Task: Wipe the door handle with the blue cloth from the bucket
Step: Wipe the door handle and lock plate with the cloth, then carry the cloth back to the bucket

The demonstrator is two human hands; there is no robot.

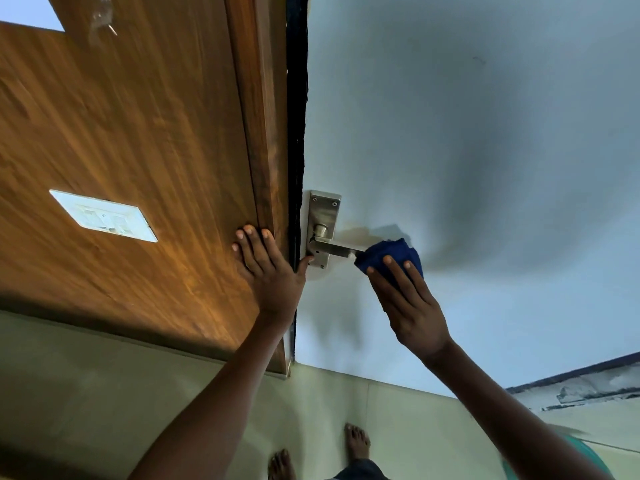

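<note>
A metal lever door handle [332,247] on a steel backplate [323,216] sits at the left edge of the pale door [450,150]. My right hand [408,303] holds the bunched blue cloth [391,256] against the free end of the lever, which the cloth covers. My left hand [266,268] lies flat with fingers spread on the brown wooden frame [263,133]; its thumb reaches across the dark gap to the lower part of the backplate. The bucket is out of view.
A white switch plate [104,216] is set in the wooden panel to the left. My bare feet [356,441] stand on the pale tiled floor [104,393] below the door. A teal object [588,455] shows at the bottom right edge.
</note>
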